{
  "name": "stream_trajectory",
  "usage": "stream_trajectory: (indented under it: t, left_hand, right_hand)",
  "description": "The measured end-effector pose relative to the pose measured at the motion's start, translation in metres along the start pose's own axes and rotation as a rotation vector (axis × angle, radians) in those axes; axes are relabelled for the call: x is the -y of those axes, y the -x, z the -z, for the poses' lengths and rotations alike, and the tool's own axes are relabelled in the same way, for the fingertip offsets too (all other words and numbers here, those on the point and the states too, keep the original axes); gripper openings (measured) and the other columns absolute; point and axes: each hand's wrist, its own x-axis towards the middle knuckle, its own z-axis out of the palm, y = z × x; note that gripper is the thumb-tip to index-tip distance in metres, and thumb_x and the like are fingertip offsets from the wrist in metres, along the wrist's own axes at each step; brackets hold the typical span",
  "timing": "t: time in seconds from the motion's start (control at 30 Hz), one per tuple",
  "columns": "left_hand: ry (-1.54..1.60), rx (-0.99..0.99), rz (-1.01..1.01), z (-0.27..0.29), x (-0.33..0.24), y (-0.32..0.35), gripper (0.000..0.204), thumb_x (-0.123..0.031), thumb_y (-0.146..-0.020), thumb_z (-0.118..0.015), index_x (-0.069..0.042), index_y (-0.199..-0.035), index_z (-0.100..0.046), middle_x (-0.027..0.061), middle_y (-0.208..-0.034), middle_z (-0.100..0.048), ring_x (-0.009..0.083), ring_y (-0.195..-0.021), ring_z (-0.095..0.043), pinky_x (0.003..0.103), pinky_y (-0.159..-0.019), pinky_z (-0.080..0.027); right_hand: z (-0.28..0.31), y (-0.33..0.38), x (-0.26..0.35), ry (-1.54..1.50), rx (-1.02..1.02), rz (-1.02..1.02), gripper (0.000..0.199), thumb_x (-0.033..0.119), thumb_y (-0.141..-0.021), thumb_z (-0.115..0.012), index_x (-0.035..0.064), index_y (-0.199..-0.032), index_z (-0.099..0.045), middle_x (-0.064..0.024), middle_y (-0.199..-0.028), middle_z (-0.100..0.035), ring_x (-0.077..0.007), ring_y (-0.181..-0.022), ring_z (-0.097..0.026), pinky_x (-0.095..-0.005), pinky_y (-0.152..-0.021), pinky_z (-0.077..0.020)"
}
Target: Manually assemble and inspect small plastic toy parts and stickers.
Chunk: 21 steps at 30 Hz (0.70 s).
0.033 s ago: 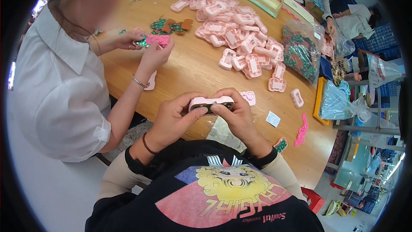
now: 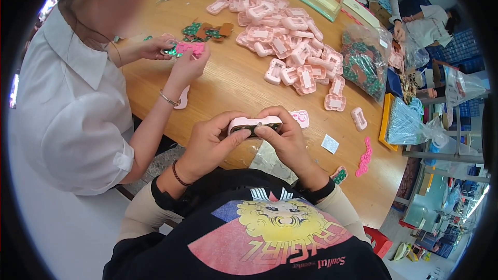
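My left hand [image 2: 213, 137] and right hand [image 2: 287, 140] pinch the pink shell [image 2: 254, 122] above the counter [image 2: 218, 93]; uneven thumb pressure could tip the shadowed green insert [image 2: 251, 130], perhaps a circuit board, loose.

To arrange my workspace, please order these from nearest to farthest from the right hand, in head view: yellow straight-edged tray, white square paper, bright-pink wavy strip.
1. White square paper: just right of the right hand.
2. Bright-pink wavy strip: farther right.
3. Yellow straight-edged tray: right, past the strip.
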Motion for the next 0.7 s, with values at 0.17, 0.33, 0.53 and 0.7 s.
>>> stream_trajectory:
  t: [0.17,0.33,0.53,0.7]
  left_hand:
    - [-0.039,-0.065,-0.023,-0.003,0.004,-0.001,0.025,-0.009,-0.085,-0.061,0.002,-0.107,-0.056,0.0031,-0.086,-0.061,0.0048,-0.076,-0.055,0.019,-0.066,-0.045]
    - [-0.114,-0.105,-0.018,-0.005,0.001,-0.001,0.022,-0.011,-0.082,-0.064,0.001,-0.1,-0.06,0.003,-0.073,-0.06,0.0031,-0.065,-0.052,0.02,-0.058,-0.044]
    - [-0.066,-0.159,-0.079,-0.007,0.009,-0.004,0.022,-0.012,-0.082,-0.063,0.001,-0.099,-0.061,0.0011,-0.071,-0.058,0.0025,-0.063,-0.048,0.02,-0.056,-0.041]
    - [0.092,-0.053,0.096,-0.001,0.029,-0.008,0.023,-0.01,-0.085,-0.06,0.002,-0.105,-0.058,0.0012,-0.084,-0.061,0.0035,-0.074,-0.054,0.019,-0.064,-0.045]
  right_hand:
    - [0.003,-0.003,-0.003,-0.008,0.026,-0.023,0.025,0.015,-0.088,-0.059,0.0023,-0.106,-0.049,-0.0051,-0.093,-0.059,-0.0112,-0.084,-0.059,-0.0248,-0.075,-0.0489]
    - [0.008,-0.005,-0.008,-0.097,0.032,-0.118,0.023,0.019,-0.091,-0.055,0.0008,-0.103,-0.049,-0.0057,-0.091,-0.059,-0.0113,-0.081,-0.059,-0.0261,-0.071,-0.0526]
    - [0.005,-0.008,-0.011,-0.108,0.003,-0.141,0.024,0.023,-0.092,-0.054,0.0024,-0.102,-0.05,-0.007,-0.088,-0.06,-0.0127,-0.075,-0.061,-0.0268,-0.068,-0.0532]
    - [0.01,-0.006,-0.015,0.002,-0.054,-0.259,0.028,0.026,-0.093,-0.05,0.0025,-0.107,-0.051,-0.0069,-0.091,-0.06,-0.0134,-0.08,-0.06,-0.0278,-0.07,-0.0532]
